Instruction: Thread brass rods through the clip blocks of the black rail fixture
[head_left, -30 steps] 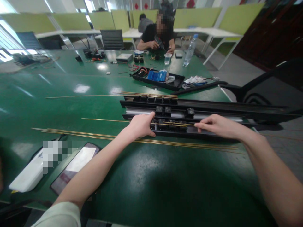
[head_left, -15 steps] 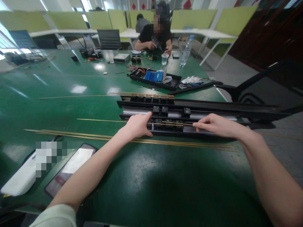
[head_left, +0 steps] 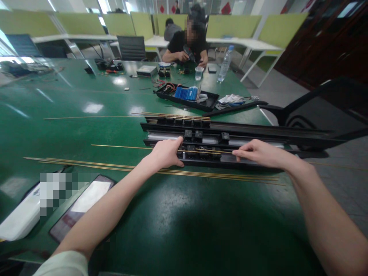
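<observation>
My right hand [head_left: 251, 150] is closed in a pinch on a thin brass rod [head_left: 225, 152], which runs left over the near black rail [head_left: 212, 164]. My left hand [head_left: 165, 153] spans that rail near its left end, thumb on the near side and fingers on the far side, gripping it. Small black blocks [head_left: 191, 150] sit in the channel between my hands. Another brass rod [head_left: 120, 146] passes under or through my left hand and sticks out to the left; its exact path there is hidden.
Several brass rods [head_left: 218, 174] lie in front of the rail. Behind it are more black rails [head_left: 247, 126] with blocks. A phone [head_left: 83, 203] and a white object [head_left: 23, 211] lie at left. Farther back are a black tray [head_left: 211, 101], a bottle [head_left: 225, 65] and a person [head_left: 186, 46] holding a tool.
The view has shifted slightly. Both hands keep the same grip and place on the rail and rod.
</observation>
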Motion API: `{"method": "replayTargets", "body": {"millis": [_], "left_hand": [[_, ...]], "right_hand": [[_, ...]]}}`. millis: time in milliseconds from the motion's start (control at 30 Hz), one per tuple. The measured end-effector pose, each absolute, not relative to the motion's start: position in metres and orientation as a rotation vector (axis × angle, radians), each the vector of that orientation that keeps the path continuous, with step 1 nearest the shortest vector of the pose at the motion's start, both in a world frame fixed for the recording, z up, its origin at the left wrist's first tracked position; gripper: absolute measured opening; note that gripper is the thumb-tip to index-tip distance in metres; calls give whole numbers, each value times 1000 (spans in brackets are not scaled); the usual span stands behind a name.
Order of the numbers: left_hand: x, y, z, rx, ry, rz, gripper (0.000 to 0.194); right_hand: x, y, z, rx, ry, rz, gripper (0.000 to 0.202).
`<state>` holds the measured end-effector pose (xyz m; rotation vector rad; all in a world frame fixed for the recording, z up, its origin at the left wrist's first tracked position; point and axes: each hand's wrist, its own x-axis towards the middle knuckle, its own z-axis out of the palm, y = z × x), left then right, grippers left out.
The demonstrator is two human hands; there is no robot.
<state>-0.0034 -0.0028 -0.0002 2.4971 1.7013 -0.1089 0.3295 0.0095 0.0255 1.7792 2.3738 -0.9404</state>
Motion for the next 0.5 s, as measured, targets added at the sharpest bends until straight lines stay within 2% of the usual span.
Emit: {"method": "replayTargets", "body": {"millis": [500], "left_hand": [[-7, -3, -1, 2506, 1681, -73, 72]], "right_hand": [[330, 10, 25, 1787, 2355, -940, 66]]}}
